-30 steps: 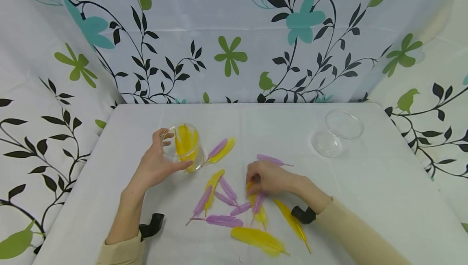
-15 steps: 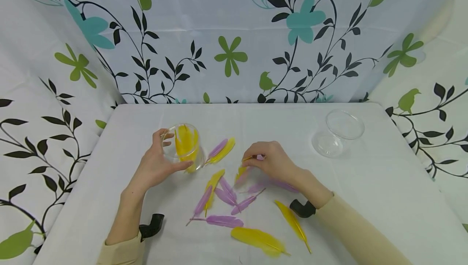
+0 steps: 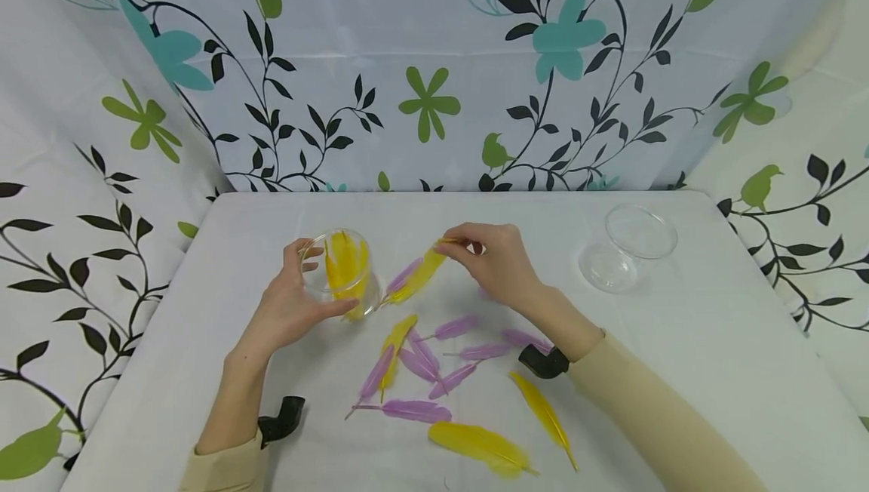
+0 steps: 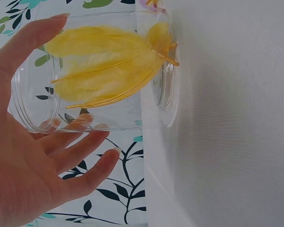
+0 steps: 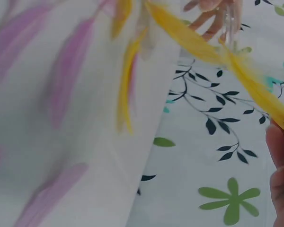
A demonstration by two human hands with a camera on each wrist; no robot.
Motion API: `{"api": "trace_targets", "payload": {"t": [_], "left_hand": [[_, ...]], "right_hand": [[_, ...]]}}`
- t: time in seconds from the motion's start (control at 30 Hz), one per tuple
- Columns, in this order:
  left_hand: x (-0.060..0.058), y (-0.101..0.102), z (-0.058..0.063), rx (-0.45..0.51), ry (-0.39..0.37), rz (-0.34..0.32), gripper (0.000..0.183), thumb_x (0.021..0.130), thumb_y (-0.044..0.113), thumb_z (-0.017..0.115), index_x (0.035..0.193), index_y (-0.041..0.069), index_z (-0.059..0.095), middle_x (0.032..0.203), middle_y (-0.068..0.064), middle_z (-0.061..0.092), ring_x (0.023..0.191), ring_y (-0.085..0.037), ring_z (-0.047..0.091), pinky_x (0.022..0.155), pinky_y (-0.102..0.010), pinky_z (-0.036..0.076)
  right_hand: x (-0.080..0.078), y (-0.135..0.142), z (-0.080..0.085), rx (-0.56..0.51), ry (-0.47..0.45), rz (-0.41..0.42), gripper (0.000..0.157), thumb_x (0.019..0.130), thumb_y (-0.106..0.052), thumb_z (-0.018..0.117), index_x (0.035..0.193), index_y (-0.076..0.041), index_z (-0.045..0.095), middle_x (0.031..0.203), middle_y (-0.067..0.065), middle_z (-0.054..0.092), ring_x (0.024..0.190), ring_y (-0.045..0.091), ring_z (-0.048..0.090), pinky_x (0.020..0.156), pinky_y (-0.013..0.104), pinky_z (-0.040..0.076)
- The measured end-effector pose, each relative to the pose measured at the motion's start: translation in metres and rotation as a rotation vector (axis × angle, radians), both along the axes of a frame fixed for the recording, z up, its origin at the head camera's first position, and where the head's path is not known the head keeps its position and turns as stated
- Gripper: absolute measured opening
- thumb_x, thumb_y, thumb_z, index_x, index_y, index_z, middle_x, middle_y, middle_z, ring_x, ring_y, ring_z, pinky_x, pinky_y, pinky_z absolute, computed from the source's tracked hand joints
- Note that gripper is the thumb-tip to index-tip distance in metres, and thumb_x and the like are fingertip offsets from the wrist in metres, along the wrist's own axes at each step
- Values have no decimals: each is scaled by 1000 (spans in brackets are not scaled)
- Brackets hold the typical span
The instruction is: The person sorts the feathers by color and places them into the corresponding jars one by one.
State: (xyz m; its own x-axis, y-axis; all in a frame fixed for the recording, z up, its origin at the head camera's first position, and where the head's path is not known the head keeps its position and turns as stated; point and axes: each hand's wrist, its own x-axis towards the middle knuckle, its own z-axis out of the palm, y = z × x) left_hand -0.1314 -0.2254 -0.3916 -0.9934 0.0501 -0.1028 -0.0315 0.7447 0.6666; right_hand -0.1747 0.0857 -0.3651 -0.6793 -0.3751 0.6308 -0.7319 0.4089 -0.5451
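A clear glass jar (image 3: 366, 250) stands on the table at centre left, with several yellow feathers (image 4: 104, 66) upright inside. My left hand (image 3: 288, 307) holds its side, thumb on one side and fingers on the other. Beyond the jar, to its right, my right hand (image 3: 498, 262) pinches the end of a yellow feather (image 3: 424, 269). That feather slants down toward the jar and covers part of the purple feather (image 3: 405, 275) lying there. In the right wrist view the held yellow feather (image 5: 258, 90) is blurred, and only a few fingertips show at the edge.
Several purple feathers (image 3: 417, 410) are scattered over the middle of the white table (image 3: 679, 401). A large yellow feather (image 3: 475, 443) and a narrower yellow feather (image 3: 543, 416) lie nearer the front. Another clear glass jar (image 3: 607, 265) stands at the back right. A patterned curtain surrounds the table.
My right hand has lifted a yellow feather from the middle pile and carried it back and left toward the jar. Purple feathers it covered now show on the table. My left hand stays still.
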Motion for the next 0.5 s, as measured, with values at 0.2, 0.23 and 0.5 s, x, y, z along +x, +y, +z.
{"api": "trace_targets", "payload": {"t": [0.2,0.23,0.5], "left_hand": [[0,0,2,11,-7,4,116,75,51,84,154,15,8,152,-25,40,137,-45,39,99,-66,43],[0,0,2,15,-10,3,116,75,51,84,154,15,8,152,-25,40,137,-45,39,100,-66,43],[0,1,2,13,-7,-3,115,75,50,84,153,15,8,152,-25,40,138,-45,39,100,-66,42]], "right_hand": [[-15,-30,25,-112,73,-21,12,83,-13,81,92,-5,77,78,2,75,63,8,62,53,20,44],[-16,-35,29,-114,84,-22,13,83,-13,81,91,-5,77,78,2,75,64,9,64,53,20,45],[-22,-71,43,34,130,-24,13,88,-15,77,95,-4,79,80,4,76,59,12,61,60,17,49]]}}
